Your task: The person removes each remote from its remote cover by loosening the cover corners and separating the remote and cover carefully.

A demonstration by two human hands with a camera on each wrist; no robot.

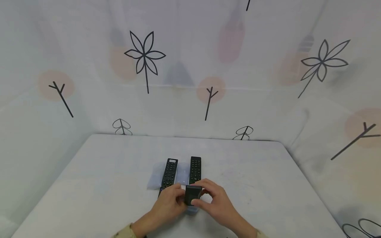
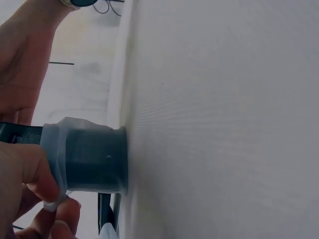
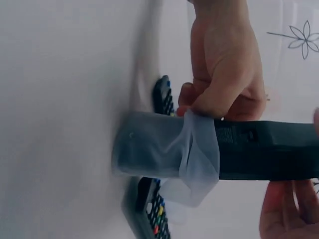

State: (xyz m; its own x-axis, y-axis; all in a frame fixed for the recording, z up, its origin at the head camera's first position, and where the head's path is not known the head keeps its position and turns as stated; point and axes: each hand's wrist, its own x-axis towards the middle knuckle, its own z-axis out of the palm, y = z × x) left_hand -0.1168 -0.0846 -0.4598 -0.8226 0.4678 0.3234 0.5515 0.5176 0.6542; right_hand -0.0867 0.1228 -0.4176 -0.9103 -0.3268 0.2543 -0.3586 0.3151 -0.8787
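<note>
A black remote control (image 1: 192, 195) stands upright on the table, its lower end inside a translucent plastic sleeve (image 3: 154, 144). My left hand (image 1: 168, 203) pinches the rim of this sleeve, as the left wrist view shows at close range. The upper part of the remote is held by my right hand (image 1: 218, 203), thumb on the near face and fingers behind and at the side. In the right wrist view the sleeve's upper edge (image 3: 202, 149) is folded and creased around the remote. The remote's button face is hidden from me.
Beyond my hands, two black remotes lie on the white table (image 1: 119, 172): a left one (image 1: 169, 172) and a right one (image 1: 195, 168). Flat bluish plastic sleeves (image 1: 154, 177) lie around them. A patterned cloth (image 1: 178, 109) hangs behind and at both sides.
</note>
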